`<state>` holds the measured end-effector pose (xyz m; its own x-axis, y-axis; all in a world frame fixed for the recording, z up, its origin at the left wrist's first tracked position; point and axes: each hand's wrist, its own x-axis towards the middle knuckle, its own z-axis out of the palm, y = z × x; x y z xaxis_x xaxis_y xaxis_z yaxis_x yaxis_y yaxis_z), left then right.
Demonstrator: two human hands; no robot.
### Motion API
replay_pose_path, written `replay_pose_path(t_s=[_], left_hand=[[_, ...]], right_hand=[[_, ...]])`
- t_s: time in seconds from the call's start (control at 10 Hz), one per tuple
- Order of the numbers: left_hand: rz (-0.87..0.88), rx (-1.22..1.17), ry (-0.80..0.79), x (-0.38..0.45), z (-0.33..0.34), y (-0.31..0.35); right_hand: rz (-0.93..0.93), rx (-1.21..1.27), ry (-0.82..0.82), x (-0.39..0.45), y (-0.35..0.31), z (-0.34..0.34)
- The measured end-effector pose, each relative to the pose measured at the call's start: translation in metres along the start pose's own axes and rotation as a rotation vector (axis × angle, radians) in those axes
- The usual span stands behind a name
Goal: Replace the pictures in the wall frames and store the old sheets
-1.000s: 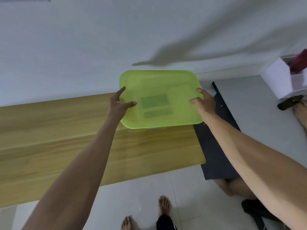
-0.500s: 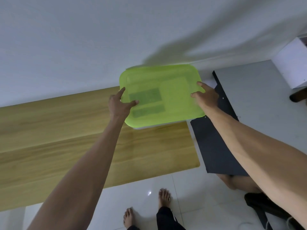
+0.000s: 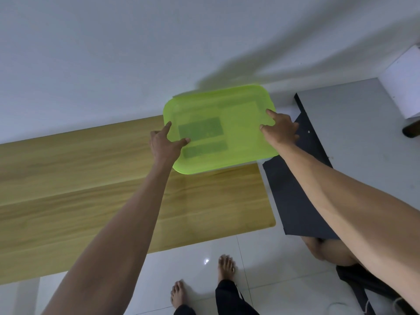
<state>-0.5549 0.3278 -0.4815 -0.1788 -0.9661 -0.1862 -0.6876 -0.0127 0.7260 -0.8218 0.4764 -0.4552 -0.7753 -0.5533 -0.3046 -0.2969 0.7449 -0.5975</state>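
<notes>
A translucent lime-green lid [image 3: 238,123] sits flat at the far right end of the wooden table [image 3: 91,189], close to the wall; a pale rim shows under its near edge. Darker rectangular shapes show through it. My left hand [image 3: 164,145] grips the lid's left edge, thumb on top and index finger along the rim. My right hand [image 3: 280,131] grips the right edge, fingers spread over the top. No wall frames or loose sheets are in view.
A black board [image 3: 297,196] leans beside the table's right end. A white box [image 3: 406,71] stands at the far right on the tiled floor [image 3: 352,114]. Another person's bare leg [image 3: 327,248] is under my right arm. My bare feet [image 3: 223,267] are below.
The lid has come down from a slight lift toward the table's far right end and the wall. Both hands kept their hold on its edges.
</notes>
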Motion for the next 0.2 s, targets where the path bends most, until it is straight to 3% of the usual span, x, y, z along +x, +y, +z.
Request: replay_pose_path(t_s=[0.2], left_hand=[[0.01, -0.009, -0.028, 0.005, -0.013, -0.001]], right_hand=[[-0.02, -0.085, 0.097, -0.007, -0.016, -0.003]])
